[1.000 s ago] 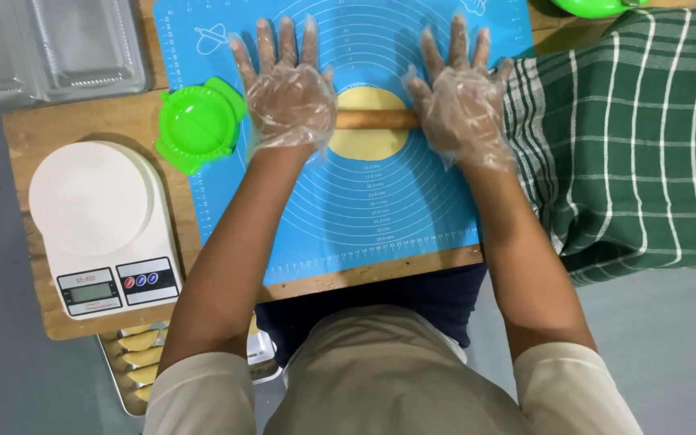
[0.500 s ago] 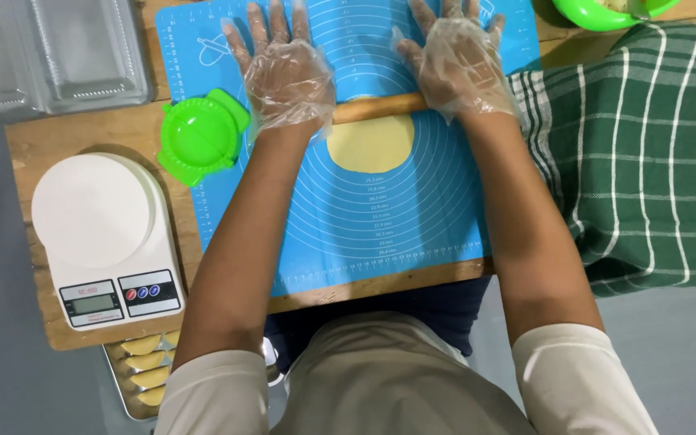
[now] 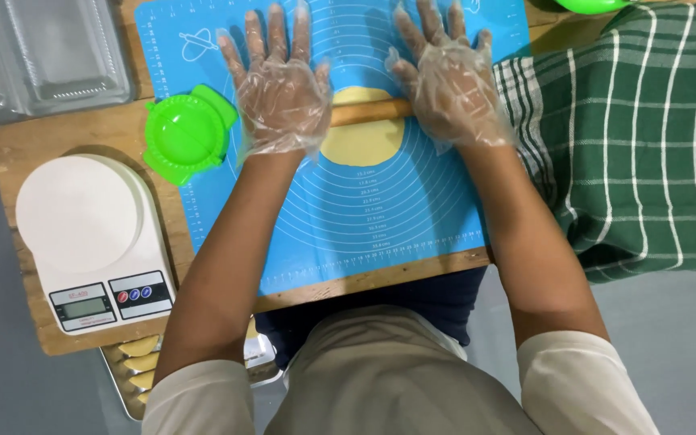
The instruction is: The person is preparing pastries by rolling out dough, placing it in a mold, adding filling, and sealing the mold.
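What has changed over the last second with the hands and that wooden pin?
Both gloved hands, left and right, pushed the rolling pin away from the person, from the middle of the dough to near its far edge, palms flat on it throughout. The mat, green press and scale stayed put.

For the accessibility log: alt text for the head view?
Left hand and right hand, in clear gloves, press flat on a wooden rolling pin over yellow dough on a blue mat.
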